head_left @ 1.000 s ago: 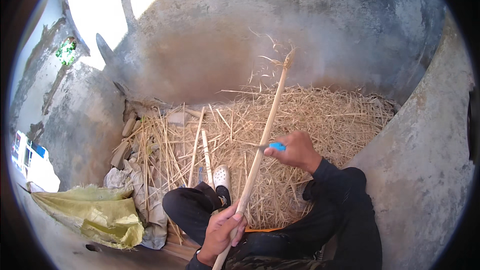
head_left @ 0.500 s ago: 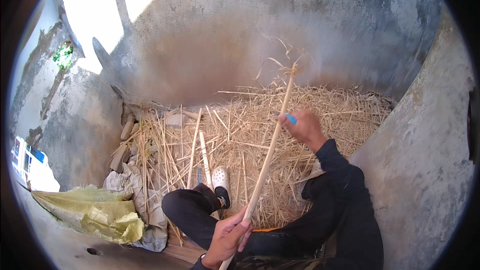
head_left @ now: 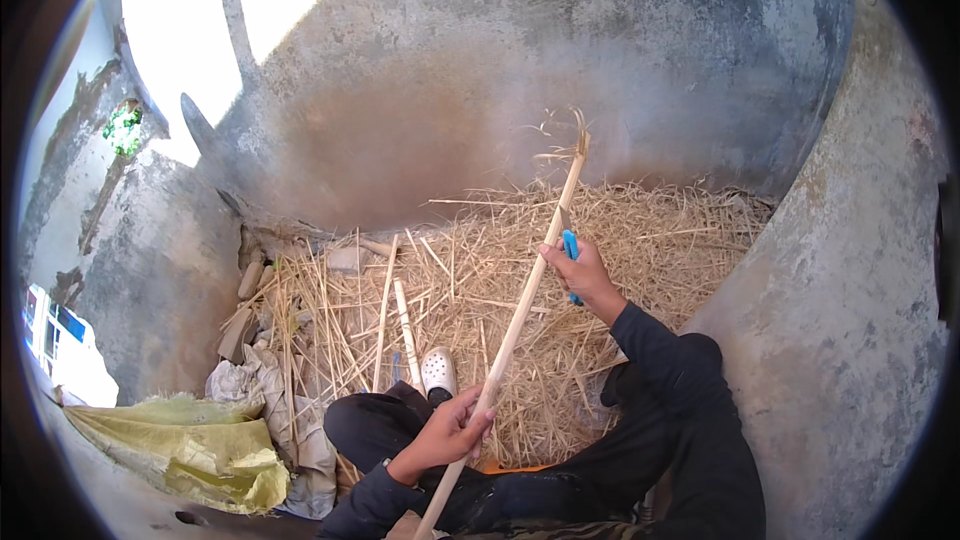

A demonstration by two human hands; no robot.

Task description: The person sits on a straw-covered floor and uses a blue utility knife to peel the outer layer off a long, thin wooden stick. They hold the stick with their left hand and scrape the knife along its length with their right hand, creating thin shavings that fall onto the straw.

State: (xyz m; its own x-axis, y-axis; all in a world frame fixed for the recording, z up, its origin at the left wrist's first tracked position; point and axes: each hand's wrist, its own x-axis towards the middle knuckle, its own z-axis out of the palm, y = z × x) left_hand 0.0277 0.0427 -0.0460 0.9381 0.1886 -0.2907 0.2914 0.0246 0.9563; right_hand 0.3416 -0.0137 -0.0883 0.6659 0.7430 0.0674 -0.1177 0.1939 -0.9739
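Observation:
A long pale wooden stick (head_left: 517, 322) slants from my lap up toward the far wall, with thin curled shavings (head_left: 572, 135) clinging to its far tip. My left hand (head_left: 450, 428) is closed around its lower part, above my thigh. Farther up, my right hand (head_left: 583, 273) grips a blue-handled utility knife (head_left: 571, 245). The knife's blade lies against the stick's right side, and my right thumb reaches to the stick just below it.
A thick heap of shavings and strips (head_left: 660, 240) covers the floor before me. Two pale sticks (head_left: 385, 310) lie near my white clog (head_left: 438, 370). A yellow-green woven sack (head_left: 180, 440) is at the left. Concrete walls (head_left: 830, 300) enclose the spot.
The right hand has moved slightly down and left, turning so that the knife's blade shows. My left hand and the stick's lower part have shifted up and left.

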